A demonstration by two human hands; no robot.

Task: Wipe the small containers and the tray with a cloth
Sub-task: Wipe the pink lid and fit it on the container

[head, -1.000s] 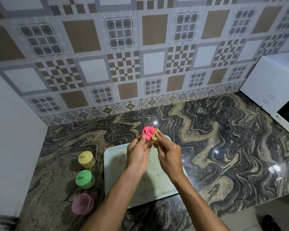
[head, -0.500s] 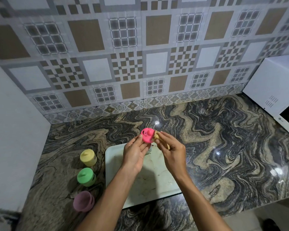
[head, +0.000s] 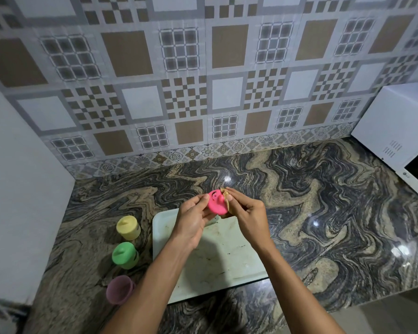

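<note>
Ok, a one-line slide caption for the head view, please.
Over the stained tray, the left hand holds a pink container while the right hand presses a cloth against it.

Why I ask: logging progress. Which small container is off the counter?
The bright pink plastic container, gripped by the left hand; the yellow, green and mauve containers sit on the counter.

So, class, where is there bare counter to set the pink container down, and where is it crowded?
Free: counter between tray and microwave, and the strip behind the tray to the wall. Crowded: left of the tray, where yellow container, green container and purple container sit.
</note>
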